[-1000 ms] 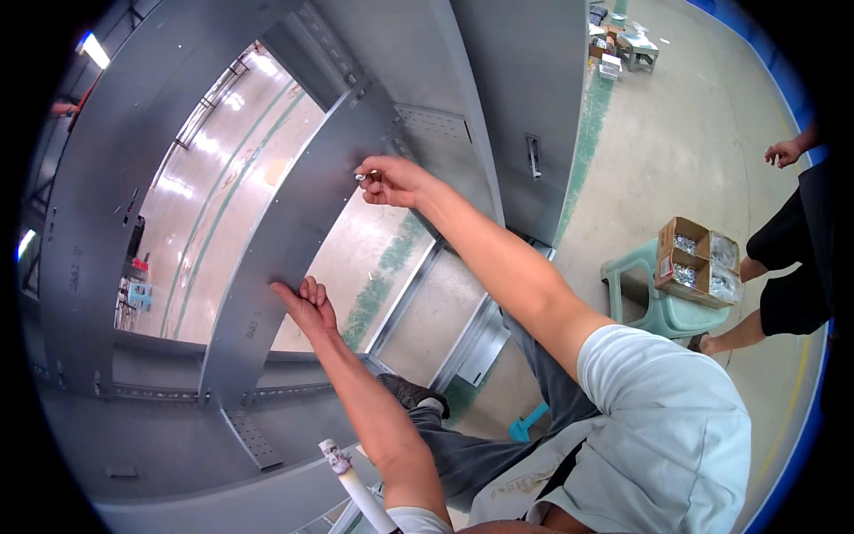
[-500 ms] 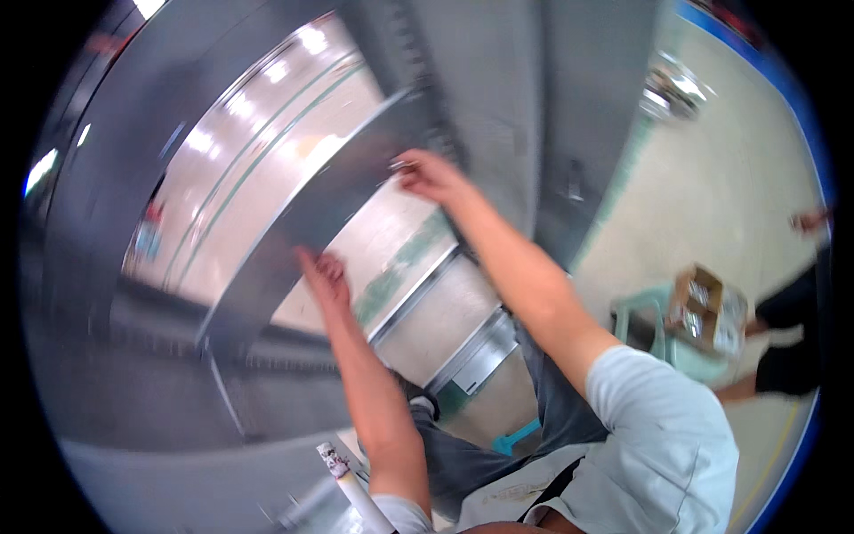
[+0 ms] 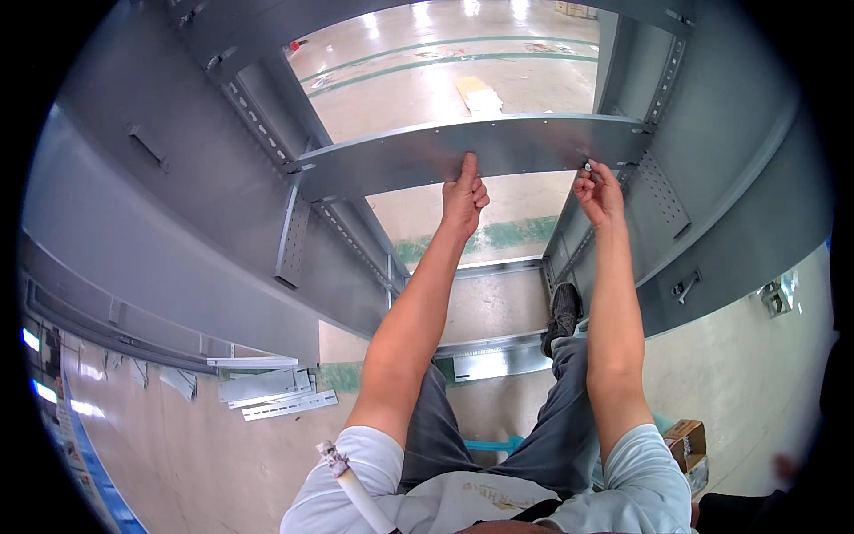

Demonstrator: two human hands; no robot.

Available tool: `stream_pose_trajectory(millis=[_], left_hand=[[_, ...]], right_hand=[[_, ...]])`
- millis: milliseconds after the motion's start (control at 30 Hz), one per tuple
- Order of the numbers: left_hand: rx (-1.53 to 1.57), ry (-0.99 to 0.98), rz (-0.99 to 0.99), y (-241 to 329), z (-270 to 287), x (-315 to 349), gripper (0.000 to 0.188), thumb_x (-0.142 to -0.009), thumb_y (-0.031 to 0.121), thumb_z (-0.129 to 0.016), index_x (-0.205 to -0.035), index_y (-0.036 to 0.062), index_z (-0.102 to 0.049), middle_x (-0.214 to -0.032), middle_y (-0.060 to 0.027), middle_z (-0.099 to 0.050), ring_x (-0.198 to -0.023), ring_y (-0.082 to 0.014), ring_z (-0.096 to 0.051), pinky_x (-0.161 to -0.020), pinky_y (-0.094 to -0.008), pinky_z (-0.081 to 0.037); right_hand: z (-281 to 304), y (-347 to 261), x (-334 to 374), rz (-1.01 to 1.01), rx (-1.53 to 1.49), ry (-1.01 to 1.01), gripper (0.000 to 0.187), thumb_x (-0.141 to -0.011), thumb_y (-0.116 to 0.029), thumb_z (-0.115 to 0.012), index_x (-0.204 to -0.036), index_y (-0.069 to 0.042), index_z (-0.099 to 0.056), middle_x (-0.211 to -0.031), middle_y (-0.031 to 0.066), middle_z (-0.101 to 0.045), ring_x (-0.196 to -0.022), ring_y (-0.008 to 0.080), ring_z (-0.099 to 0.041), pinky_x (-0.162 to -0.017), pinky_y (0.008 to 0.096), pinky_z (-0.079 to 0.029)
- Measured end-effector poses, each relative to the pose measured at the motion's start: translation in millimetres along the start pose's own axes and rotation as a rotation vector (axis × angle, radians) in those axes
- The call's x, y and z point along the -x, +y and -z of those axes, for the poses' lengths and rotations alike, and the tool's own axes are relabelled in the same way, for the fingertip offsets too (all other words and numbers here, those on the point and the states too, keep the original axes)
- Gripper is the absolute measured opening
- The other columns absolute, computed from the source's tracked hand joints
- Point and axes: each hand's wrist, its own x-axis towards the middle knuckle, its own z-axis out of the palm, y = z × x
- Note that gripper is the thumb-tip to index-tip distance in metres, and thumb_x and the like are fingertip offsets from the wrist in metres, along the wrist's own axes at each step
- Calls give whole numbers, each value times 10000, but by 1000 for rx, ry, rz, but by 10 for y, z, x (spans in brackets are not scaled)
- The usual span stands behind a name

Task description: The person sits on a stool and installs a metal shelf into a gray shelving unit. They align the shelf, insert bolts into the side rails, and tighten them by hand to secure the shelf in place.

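A long grey metal crosspiece point(image 3: 525, 147) spans the inside of a tall grey metal cabinet frame in front of me. My left hand point(image 3: 464, 203) is at its lower edge, thumb pointing up against its face and the other fingers curled in; whatever they may hold is hidden. Near the crosspiece's right end, my right hand point(image 3: 600, 191) is closed in a pinch around a small silvery bolt point(image 3: 588, 165). The bolt is close to the crosspiece's face; contact between them cannot be made out. Slotted uprights point(image 3: 665, 82) line the cabinet sides.
Tall side panels point(image 3: 124, 214) flank my arms. Loose metal strips point(image 3: 283, 392) lie on the floor at left. A cardboard box point(image 3: 687, 440) stands at lower right beside a person's dark clothing. A lit cigarette point(image 3: 356, 489) juts in at the bottom. My shoe point(image 3: 562, 311) is by the cabinet's base.
The view has turned, so the crosspiece now runs nearly level instead of slanting. Both hands remain near it. My right hand still pinches the small metal piece, now seen more sharply.
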Motion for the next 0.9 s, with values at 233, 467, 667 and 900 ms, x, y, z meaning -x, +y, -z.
stream_pose_trajectory(millis=[233,467,667,900], left_hand=[[8,41,-27,-94,4,10,419,-867,483,-775,-880,170,-496,-651,60,-363,-497,-49,-330,-428,-223,-263],[22,69,-72,-43,-123,82,366,-887,427,-775,-931,157,-532,-660,79,-349,-485,-32,-282,-422,-229,-235],[-10,64,-52,-5,-131,91,388,-885,463,-767,-939,175,-512,-651,81,-310,-509,-35,-282,-435,-223,-239],[1,48,-62,4,-158,77,376,-895,459,-758,-955,174,-520,-652,82,-307,-505,-37,-275,-434,-223,-233]], right_hand=[[6,1,55,27,42,10,120,-912,-88,-672,-903,-1,-589,-780,85,-597,-573,122,-495,-641,288,-533],[67,-9,38,19,3,-98,115,-921,-94,-670,-924,-10,-591,-782,81,-578,-587,119,-497,-641,292,-523],[98,16,-5,49,21,-90,127,-947,-118,-639,-971,2,-606,-788,84,-580,-584,117,-494,-657,303,-529],[87,-37,-15,65,6,-108,112,-954,-108,-629,-968,1,-606,-808,89,-593,-591,114,-493,-661,301,-528]])
